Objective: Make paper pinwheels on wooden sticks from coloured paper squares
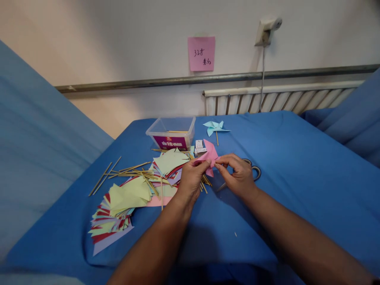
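A pink paper pinwheel [210, 151] is held up between both hands above the blue cloth. My left hand [192, 174] is closed on its lower left side, thumb pressed near the centre. The fingertips of my right hand [236, 172] pinch at the pinwheel's middle; whether they also hold a small pin cannot be made out. Below my right hand lie scissors [255, 173], partly covered by it. Small white boxes [199, 144] sit just behind the pinwheel. A finished light-blue pinwheel [215, 127] on a stick lies farther back.
Piles of cut coloured paper [130, 196] spread over the left of the blue-covered table [311, 190], with thin wooden sticks [130, 171] scattered among them. A clear plastic box [170, 130] holding sticks stands at the back. Blue curtains [38, 130] hang at both sides.
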Motion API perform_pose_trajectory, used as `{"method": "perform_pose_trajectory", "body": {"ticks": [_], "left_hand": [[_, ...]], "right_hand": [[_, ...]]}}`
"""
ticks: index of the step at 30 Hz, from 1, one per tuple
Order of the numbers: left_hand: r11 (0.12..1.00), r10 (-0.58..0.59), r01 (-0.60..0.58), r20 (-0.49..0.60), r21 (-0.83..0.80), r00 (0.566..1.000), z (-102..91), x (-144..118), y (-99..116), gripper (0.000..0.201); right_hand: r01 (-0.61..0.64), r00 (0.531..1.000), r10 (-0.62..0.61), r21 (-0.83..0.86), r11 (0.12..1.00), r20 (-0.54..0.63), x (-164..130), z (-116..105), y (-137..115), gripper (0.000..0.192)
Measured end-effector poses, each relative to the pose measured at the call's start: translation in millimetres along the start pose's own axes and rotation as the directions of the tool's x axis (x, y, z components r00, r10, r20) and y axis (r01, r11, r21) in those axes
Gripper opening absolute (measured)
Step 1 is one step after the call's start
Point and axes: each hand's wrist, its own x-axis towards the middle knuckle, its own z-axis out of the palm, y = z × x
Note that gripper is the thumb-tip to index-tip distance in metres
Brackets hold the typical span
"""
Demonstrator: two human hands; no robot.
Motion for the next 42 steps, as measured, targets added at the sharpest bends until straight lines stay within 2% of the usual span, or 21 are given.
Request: {"method": "perform_pose_trajectory", "body": {"ticks": [8, 14, 23, 30, 36, 42], "left_hand": [[0.999, 0.027, -0.026, -0.019, 0.034, 0.999, 1.6, 0.0, 1.4, 0.031], [0.998, 0.033, -0.032, -0.016, 0.056, 0.999, 3.3, -2.0, 3.3, 0.028], [0.998, 0.056, -0.056, -0.007, 0.043, 0.998, 2.7, -2.1, 2.5, 0.029], [0.997, 0.066, -0.066, 0.0, 0.041, 0.998, 2.7, -2.5, 2.4, 0.03], [0.997, 0.059, -0.059, 0.005, 0.041, 0.998, 3.5, -3.7, 5.0, 0.029], [0.991, 0.076, -0.072, -0.028, 0.116, 0.997, 6.5, -4.9, 7.3, 0.024]], "right_hand": [[0.001, 0.999, -0.002, -0.043, 0.999, -0.042, 0.5, -1.0, 0.7, 0.01], [-0.034, 0.999, 0.034, -0.087, 0.996, -0.001, -0.6, 0.6, 5.1, 0.01], [0.051, 0.996, -0.046, -0.074, 0.996, 0.074, -0.8, -2.4, -0.9, 0.011], [0.105, 0.992, -0.098, -0.085, 0.991, 0.085, -1.4, -3.2, 0.0, 0.011], [0.067, 0.997, -0.064, -0.068, 0.995, 0.041, -1.9, -2.3, -1.2, 0.01], [0.019, 1.0, -0.019, -0.089, 0.996, 0.002, -2.0, 1.1, 3.1, 0.01]]}}
